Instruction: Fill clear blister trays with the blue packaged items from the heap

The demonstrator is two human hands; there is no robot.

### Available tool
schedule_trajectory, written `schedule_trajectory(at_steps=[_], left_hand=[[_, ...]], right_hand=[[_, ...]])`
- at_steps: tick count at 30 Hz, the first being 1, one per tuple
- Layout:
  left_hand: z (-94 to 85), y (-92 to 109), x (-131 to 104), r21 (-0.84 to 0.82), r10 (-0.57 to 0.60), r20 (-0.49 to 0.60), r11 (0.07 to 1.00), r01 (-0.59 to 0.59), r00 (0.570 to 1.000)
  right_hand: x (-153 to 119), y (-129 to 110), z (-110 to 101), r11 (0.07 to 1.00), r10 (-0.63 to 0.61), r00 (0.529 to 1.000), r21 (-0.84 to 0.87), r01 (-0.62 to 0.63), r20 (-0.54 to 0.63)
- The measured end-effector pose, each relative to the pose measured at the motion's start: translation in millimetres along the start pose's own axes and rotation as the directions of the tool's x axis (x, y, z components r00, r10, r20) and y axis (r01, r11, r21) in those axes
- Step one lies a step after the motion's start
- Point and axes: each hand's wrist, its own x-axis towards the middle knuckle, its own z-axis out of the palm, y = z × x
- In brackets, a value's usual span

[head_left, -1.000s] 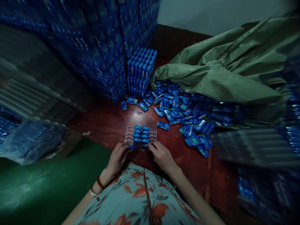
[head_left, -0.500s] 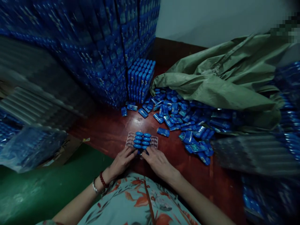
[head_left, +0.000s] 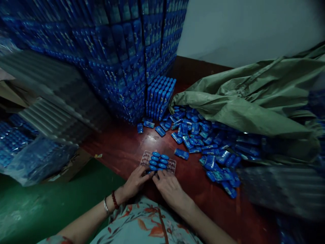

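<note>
A clear plastic tray (head_left: pixel 145 158) with oval slots lies on the red-brown tabletop before me. Down its middle two columns of blue packs (head_left: pixel 155 158) stand with their rounded ends up; slots on both sides of them are bare. My left hand (head_left: pixel 137 179) closes on the near left packs, thumb and fingers bent inward. From the other side my right hand (head_left: pixel 168 185) curls its fingers over the near right packs. The fingertips of both hands almost meet and hide the nearest packs and the tray's near edge.
A loose heap of blue packs (head_left: pixel 195 128) spills from a green sack (head_left: pixel 236 98) at right. A small block of upright packs (head_left: pixel 161 91) stands by tall blue stacks (head_left: pixel 119 61). Grey ribbed trays (head_left: pixel 53 118) are at left, more ribbed trays (head_left: pixel 281 189) at right.
My view has tilted, so the whole scene sits lower and slightly to the right. Fewer rows of packs show in the tray, with my hands covering more of the near ones.
</note>
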Motion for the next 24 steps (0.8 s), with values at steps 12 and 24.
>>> schedule_trajectory(at_steps=[12,24], left_hand=[[-25.7,-61,44,-0.104,-0.438,-0.227,0.899,0.426,0.87],[-5.0,-116,152,0.265,-0.759,0.059,0.638,0.723,0.649]], right_hand=[[41,60,-18,0.988,0.137,0.991,0.073,-0.136,-0.007],[168,108,19,0.96,0.28,0.945,-0.046,-0.276,0.168]])
